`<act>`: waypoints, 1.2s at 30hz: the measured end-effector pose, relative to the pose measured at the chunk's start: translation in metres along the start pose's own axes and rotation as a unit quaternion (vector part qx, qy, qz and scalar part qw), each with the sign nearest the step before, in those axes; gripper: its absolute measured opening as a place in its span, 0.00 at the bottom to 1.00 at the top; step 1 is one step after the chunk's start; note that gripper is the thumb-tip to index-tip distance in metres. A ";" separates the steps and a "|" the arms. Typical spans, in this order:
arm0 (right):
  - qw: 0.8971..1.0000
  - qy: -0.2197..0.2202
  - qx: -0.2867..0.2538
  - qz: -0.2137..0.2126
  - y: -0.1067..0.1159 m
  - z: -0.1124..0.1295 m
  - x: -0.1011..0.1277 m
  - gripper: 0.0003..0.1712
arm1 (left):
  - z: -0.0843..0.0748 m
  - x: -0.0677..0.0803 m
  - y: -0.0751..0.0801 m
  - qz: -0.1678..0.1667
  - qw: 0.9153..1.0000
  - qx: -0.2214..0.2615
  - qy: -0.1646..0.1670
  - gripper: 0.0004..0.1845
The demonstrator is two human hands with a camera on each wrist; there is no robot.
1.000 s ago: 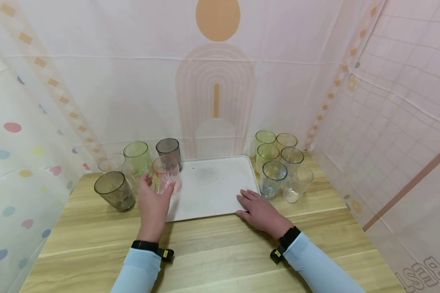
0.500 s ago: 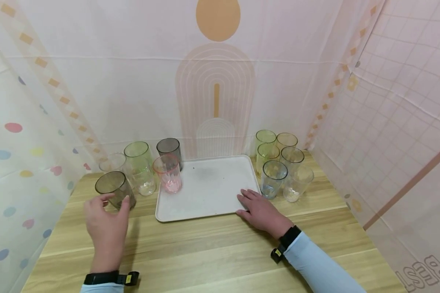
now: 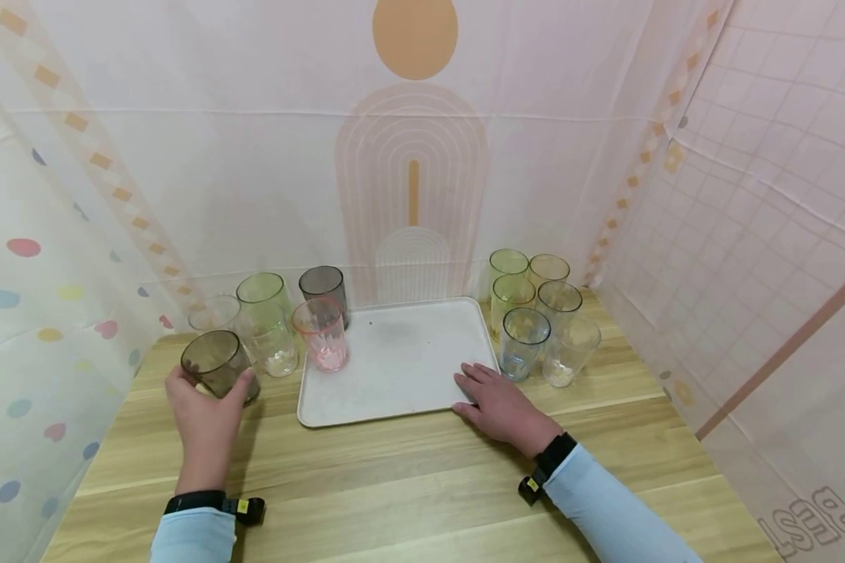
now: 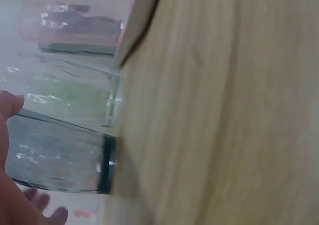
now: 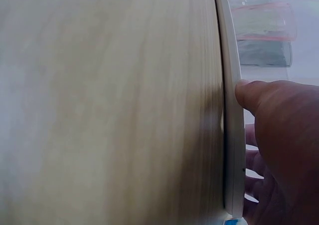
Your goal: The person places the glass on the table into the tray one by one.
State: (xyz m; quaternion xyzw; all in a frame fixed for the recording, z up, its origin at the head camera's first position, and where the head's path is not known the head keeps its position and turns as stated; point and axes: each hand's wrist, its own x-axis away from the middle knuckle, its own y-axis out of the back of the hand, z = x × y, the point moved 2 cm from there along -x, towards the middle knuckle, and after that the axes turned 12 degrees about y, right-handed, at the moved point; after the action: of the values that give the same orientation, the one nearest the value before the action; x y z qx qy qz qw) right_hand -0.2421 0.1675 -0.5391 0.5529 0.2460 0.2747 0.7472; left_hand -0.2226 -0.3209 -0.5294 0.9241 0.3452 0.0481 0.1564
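1. Two hands work at a wooden table. The left hand curls its thumb and fingers around the lower part of a dark grey cup, gripping it from the near side; the wrist view shows the thumb tip against the cup's wall.
2. That grey cup stands upright on the table at the near left, apart from the white tray and left of it.
3. The right hand lies flat with straight, relaxed fingers on the tray's near right corner; it holds nothing. The right wrist view shows the thumb pressed against the tray's rim.
4. Just behind the grey cup stand a clear cup, another clear cup, a green cup and a second dark cup, close together.
5. One pink cup stands upright on the tray's far left corner; it is the only cup on the tray.
6. Right of the tray is a tight cluster of six cups: a blue cup nearest the right hand, a clear one beside it, then green, amber and grey ones behind.
7. Both wrists wear black bands, and pale blue sleeves cover the forearms.
8. Pale printed curtains enclose the table on three sides, with coloured dots at the left and a grid pattern at the right.
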 end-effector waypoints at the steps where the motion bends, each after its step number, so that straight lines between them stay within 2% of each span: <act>1: 1.000 0.001 -0.001 0.001 0.000 0.000 0.000 0.36 | 0.002 -0.002 -0.001 0.000 1.000 0.005 0.000 0.52; 5: 1.000 0.003 -0.006 0.001 0.001 0.002 0.000 0.36 | 0.007 -0.005 -0.002 -0.011 1.000 0.014 -0.002 0.47; 11: 1.000 0.005 -0.007 -0.004 0.004 0.003 0.000 0.36 | 0.009 -0.007 -0.001 -0.014 1.000 0.008 0.004 0.46; 15: 1.000 0.007 -0.009 -0.007 0.005 0.004 0.000 0.36 | 0.007 -0.004 0.000 -0.014 1.000 0.024 0.012 0.46; 22: 1.000 0.007 -0.008 -0.010 0.003 0.002 0.000 0.36 | -0.012 0.013 -0.002 -0.005 0.999 0.046 0.012 0.47; 28: 1.000 0.008 -0.003 -0.005 0.002 0.001 0.000 0.36 | -0.032 0.031 -0.008 0.009 0.999 0.048 -0.011 0.46; 32: 1.000 0.006 -0.002 -0.001 0.003 0.001 0.000 0.36 | -0.042 0.043 -0.018 0.017 0.999 0.044 -0.025 0.45; 36: 1.000 0.005 -0.002 -0.001 0.004 0.001 -0.001 0.36 | -0.046 0.053 -0.032 0.044 0.997 0.050 -0.028 0.45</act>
State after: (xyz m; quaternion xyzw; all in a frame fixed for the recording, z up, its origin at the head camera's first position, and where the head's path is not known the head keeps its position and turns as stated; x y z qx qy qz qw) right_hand -0.2421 0.1672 -0.5352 0.5500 0.2497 0.2773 0.7472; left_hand -0.2110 -0.2516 -0.4976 0.9461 0.3016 0.0119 0.1173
